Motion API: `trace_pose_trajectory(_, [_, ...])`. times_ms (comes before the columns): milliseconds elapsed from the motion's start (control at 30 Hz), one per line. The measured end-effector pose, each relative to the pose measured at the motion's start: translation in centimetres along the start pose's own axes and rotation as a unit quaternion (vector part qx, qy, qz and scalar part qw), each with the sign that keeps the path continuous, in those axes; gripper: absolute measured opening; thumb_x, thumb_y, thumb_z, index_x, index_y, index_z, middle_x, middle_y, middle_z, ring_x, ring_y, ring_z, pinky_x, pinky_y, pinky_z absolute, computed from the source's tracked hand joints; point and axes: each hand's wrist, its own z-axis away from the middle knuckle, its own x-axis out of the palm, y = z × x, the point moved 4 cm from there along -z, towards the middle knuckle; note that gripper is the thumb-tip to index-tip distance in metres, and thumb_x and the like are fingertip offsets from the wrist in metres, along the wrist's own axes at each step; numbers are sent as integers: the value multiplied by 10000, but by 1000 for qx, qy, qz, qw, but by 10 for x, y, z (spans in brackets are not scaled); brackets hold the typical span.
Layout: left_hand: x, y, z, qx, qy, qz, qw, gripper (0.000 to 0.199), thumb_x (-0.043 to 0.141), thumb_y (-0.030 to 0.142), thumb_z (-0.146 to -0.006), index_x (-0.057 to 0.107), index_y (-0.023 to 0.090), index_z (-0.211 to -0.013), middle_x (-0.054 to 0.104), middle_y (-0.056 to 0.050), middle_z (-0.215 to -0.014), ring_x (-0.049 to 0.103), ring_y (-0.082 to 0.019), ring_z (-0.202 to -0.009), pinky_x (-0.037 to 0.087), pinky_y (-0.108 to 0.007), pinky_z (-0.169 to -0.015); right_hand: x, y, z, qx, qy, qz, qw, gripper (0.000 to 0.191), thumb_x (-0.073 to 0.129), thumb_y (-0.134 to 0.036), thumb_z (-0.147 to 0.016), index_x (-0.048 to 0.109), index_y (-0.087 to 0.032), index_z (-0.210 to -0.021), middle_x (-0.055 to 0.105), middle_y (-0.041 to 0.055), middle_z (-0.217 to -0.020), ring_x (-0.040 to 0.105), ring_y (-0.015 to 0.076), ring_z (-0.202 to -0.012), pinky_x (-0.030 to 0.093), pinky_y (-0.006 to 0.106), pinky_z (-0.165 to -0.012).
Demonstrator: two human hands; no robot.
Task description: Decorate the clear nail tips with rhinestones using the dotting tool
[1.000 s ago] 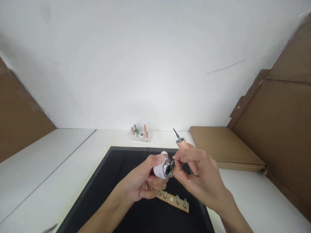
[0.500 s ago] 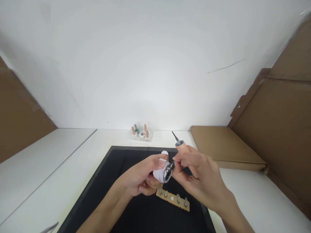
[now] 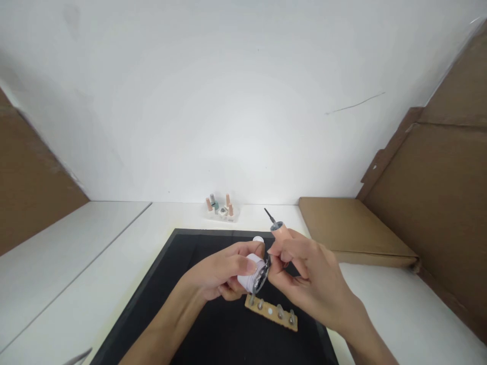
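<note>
My left hand (image 3: 224, 271) is closed around a small pale jar (image 3: 248, 274), tipped so its opening faces right. Silvery, dark contents show at the mouth. In my right hand (image 3: 308, 276) is a peach nail polish cap with its brush (image 3: 280, 230), bristles pointing up and left. The thumb and fingertips of that hand pinch close to the jar's rim, by a small dark piece (image 3: 268, 261) whose kind I cannot make out. Behind my left fingers a white round top (image 3: 257, 239) shows, its lower part hidden. Below the jar lies a wooden strip (image 3: 270, 311) bearing several clear nail tips.
A black mat (image 3: 224, 334) covers the middle of the white table (image 3: 68, 268). At the wall stands a clear tray (image 3: 235, 215) with several polish bottles. A flat cardboard box (image 3: 353, 228) lies at right. A grey pointed tip (image 3: 79, 356) shows at lower left.
The jar has turned further downward in my left hand and moved slightly left. My right hand with the brush cap has shifted a little left, and the brush leans further left.
</note>
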Motion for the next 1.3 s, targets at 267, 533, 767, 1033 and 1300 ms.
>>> trace_pose_trajectory(267, [0,1,1,-5,20,48,999,440,733,438,-674,351,223,-709,330,136,-451,76,-1,-354,68,-79,-288,-3,14,1,100,29,-115,988,341,533,-20,-747,372,-283,-894,531,-71,-727,532,95,-596,437,196,-538])
trace_pose_trajectory(533, [2,-4,0,-50,-43,125,990,398,700,452,-694,382,214,-663,254,138,-380,33,-15,-334,41,-107,-272,-8,15,-5,193,-6,-280,941,373,541,12,-747,352,-283,-874,571,-86,-751,547,77,-630,487,189,-592])
trace_pose_trajectory(767, [6,-5,5,-73,-64,200,975,448,712,547,-698,482,170,-620,292,121,-351,44,-21,-317,-21,-149,-282,-16,32,-5,239,-56,-385,890,263,596,-103,-848,408,-263,-939,697,-9,-875,647,96,-636,544,199,-533])
trace_pose_trajectory(1033, [10,1,15,-8,-6,234,972,438,673,530,-779,510,146,-644,348,96,-412,118,-14,-339,116,-109,-292,-47,30,3,127,167,-272,939,156,531,-152,-936,626,-239,-1025,712,24,-916,680,123,-649,552,246,-545])
trace_pose_trajectory(1300, [15,3,19,25,-16,229,973,516,612,546,-828,621,66,-637,406,69,-508,143,30,-322,172,-95,-297,-44,9,10,-15,115,-154,981,301,607,-147,-888,689,-299,-1135,715,28,-1021,633,205,-819,527,369,-654])
